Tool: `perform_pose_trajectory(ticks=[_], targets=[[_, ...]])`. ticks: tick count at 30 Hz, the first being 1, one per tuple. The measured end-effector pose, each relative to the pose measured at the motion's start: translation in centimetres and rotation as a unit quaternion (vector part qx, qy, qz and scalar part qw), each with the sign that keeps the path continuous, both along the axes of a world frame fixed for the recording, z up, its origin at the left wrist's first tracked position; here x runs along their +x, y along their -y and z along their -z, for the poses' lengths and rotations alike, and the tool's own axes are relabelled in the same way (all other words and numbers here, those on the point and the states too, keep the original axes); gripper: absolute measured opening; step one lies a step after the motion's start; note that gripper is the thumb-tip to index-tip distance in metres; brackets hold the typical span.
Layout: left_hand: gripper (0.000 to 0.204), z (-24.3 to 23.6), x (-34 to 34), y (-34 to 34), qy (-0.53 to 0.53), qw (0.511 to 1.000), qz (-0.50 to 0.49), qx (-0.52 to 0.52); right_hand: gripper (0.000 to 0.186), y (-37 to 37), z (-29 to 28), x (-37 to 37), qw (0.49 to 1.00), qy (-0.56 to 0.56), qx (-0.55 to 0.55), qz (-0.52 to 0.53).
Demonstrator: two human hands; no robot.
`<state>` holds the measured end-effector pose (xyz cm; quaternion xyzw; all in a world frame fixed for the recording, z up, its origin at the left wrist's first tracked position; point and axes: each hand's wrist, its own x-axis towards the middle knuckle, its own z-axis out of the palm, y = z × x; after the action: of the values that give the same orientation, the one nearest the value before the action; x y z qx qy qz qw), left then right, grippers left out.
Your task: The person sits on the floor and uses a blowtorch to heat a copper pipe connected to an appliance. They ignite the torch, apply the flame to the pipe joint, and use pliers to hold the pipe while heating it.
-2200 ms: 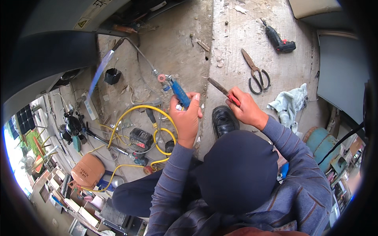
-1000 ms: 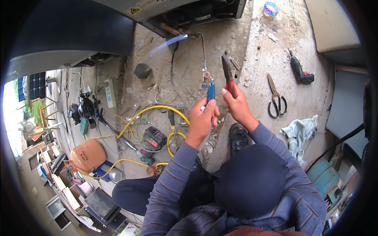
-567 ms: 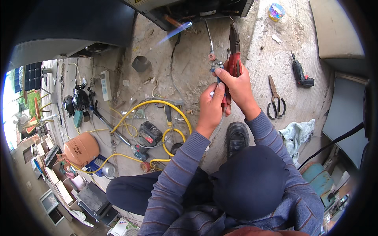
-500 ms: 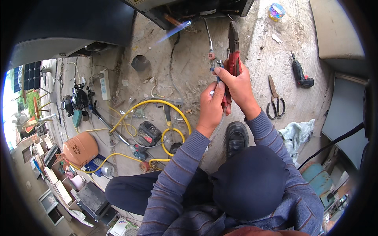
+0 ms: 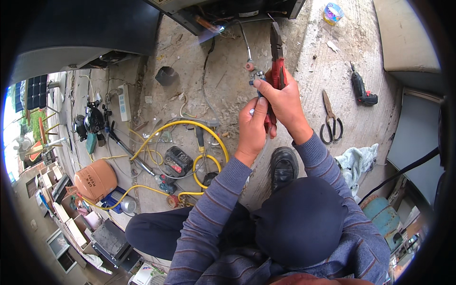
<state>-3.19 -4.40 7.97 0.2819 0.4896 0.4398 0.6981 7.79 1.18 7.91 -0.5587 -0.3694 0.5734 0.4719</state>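
Note:
My left hand (image 5: 251, 128) is closed round the handle of a gas torch (image 5: 250, 67), whose thin metal neck curves up and left. From its tip a blue flame (image 5: 212, 34) burns beside a copper pipe (image 5: 205, 23) at the open underside of a dark appliance (image 5: 247, 15). Wrapped round red-handled pliers (image 5: 277, 47), my right hand (image 5: 285, 107) also has its thumb against the torch's valve. A thin rod shows at the pliers' tip, close to the appliance. The two hands touch, and the lower part of the torch handle is partly hidden by them.
Left of me lie a yellow hose (image 5: 185, 122), a black battery pack (image 5: 178, 161), an orange gas cylinder (image 5: 96, 180) and a white power strip (image 5: 124, 103). At right are scissors (image 5: 328, 118), a cordless tool (image 5: 362, 90), a cloth (image 5: 358, 164) and a tape roll (image 5: 333, 13).
Both hands, with the torch and pliers, have shifted slightly left. The flame now meets the area by the copper pipe and looks shorter and fainter.

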Motion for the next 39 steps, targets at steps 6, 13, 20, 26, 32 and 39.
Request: perform_pose_trajectory(ticks=[6,13,20,26,32,39], targets=[[0.042,0.0,-0.1,0.1,0.001,1.0,-0.002,-0.001,0.03,0.1,0.2,-0.1,1.0,0.0,0.009,0.0],[0.043,0.2,-0.1,0.2,0.006,1.0,-0.005,0.002,0.031,0.1,0.1,-0.1,1.0,0.022,0.002,-0.003],[0.042,0.0,-0.2,0.3,0.016,1.0,-0.006,-0.004,0.025,0.2,0.2,-0.2,1.0,-0.004,0.012,0.01],[0.043,-1.1,-0.4,0.6,0.041,0.999,-0.015,-0.031,0.015,0.3,1.9,1.1,0.991,-0.095,-0.085,0.03],[0.044,-1.1,-0.3,0.7,0.06,0.998,-0.006,-0.031,0.01,0.7,6.8,-0.6,0.996,-0.051,-0.035,-0.059],[0.044,-1.6,-0.3,0.3,0.081,0.996,-0.013,-0.044,0.013,-0.7,8.2,-2.5,0.993,-0.031,-0.06,-0.099]])
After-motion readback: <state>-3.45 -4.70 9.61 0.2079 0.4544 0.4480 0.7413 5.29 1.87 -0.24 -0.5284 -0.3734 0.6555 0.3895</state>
